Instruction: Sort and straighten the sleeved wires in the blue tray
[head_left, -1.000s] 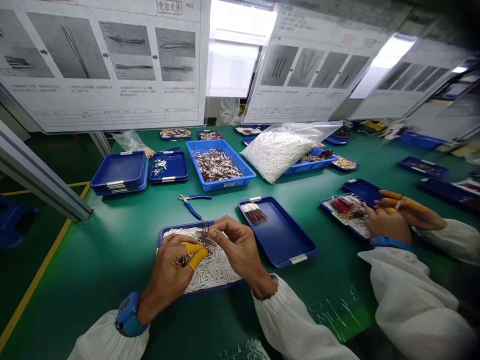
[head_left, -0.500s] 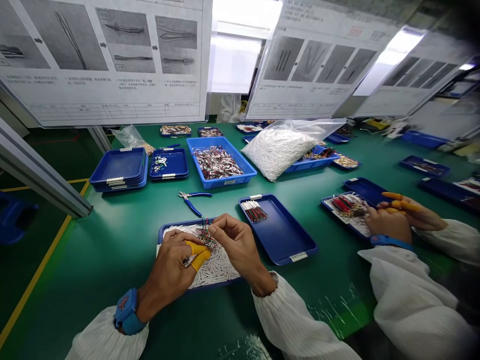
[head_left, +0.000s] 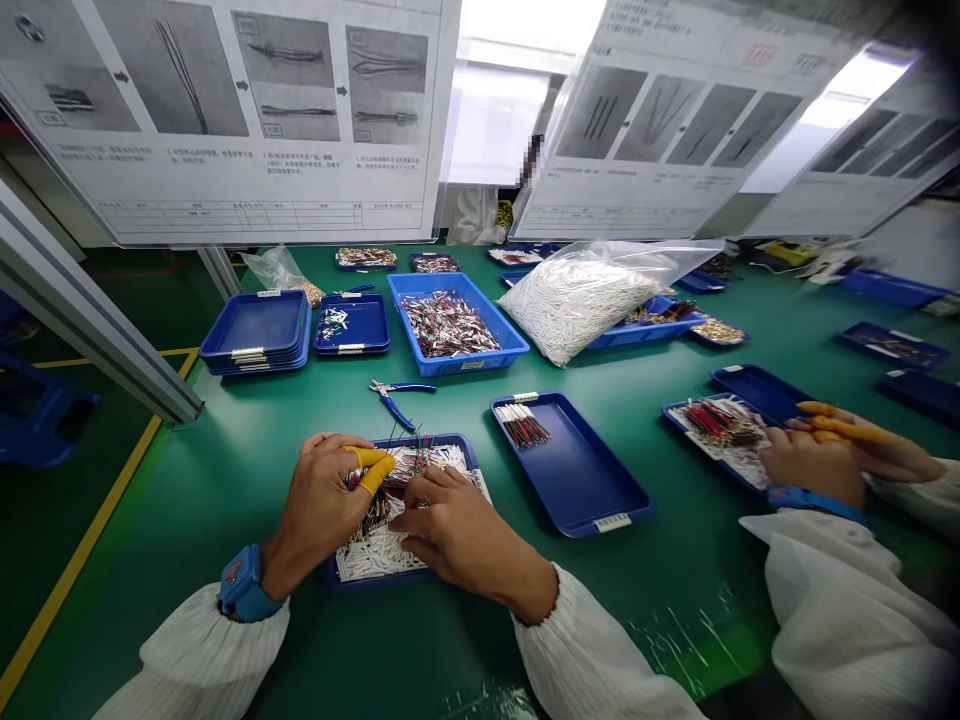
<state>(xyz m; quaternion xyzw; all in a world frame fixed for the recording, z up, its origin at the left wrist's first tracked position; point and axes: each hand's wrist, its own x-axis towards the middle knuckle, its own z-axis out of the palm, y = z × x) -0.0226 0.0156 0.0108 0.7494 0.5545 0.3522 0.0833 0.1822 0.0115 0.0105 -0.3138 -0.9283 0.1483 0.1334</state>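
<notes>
My left hand (head_left: 326, 510), with yellow finger cots on two fingers, pinches a thin dark wire (head_left: 393, 433) whose end sticks up past the fingertips. Below both hands lies a blue tray (head_left: 469, 447) full of short white tubes (head_left: 386, 555), with a bunch of red, green and dark wires (head_left: 373, 520) on top. Over the right part of that tray, my right hand (head_left: 469, 530) reaches down at the wires, its fingers bent and the thumb apart from them. The tips are partly hidden among the wires.
Right of the hands is a blue tray (head_left: 577, 470) with a row of white-sleeved wires (head_left: 523, 425). Blue-handled cutters (head_left: 401, 398) lie behind. Farther back stand a bin of wires (head_left: 454, 325), stacked trays (head_left: 255, 330) and a bag of white tubes (head_left: 574, 305). A co-worker's hands (head_left: 825, 460) work at right.
My right hand has left the left hand's fingertips and dropped to the wires in the tray. My left hand has shifted slightly left. The view has turned a little to the left.
</notes>
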